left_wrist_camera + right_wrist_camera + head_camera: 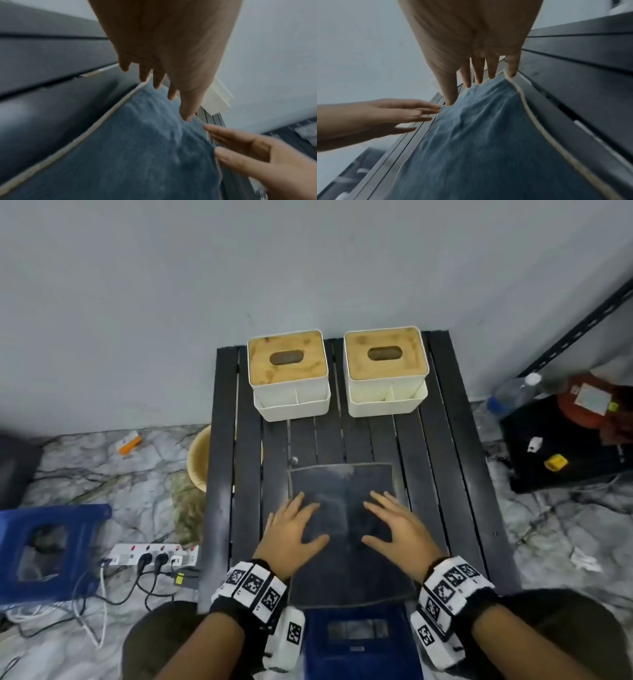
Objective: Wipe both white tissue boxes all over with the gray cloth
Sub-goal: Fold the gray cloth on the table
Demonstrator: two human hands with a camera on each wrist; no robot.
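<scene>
Two white tissue boxes with wooden lids stand side by side at the far end of the black slatted table (455, 460): the left tissue box (291, 392) and the right tissue box (385, 393). The gray cloth (342, 484) lies spread flat near the table's front edge. My left hand (293, 530) and my right hand (399, 527) lie on it, fingers straight and spread. The wrist views show the cloth (137, 148) (479, 135) under the left hand (163, 54) and the right hand (471, 47), each seen from behind.
A blue stool (44, 553) and a power strip (154, 556) with cables sit on the marble floor at left. A round basin (198, 460) is beside the table. At right are a water bottle (513, 395) and a black box (565, 446). A wall stands behind the boxes.
</scene>
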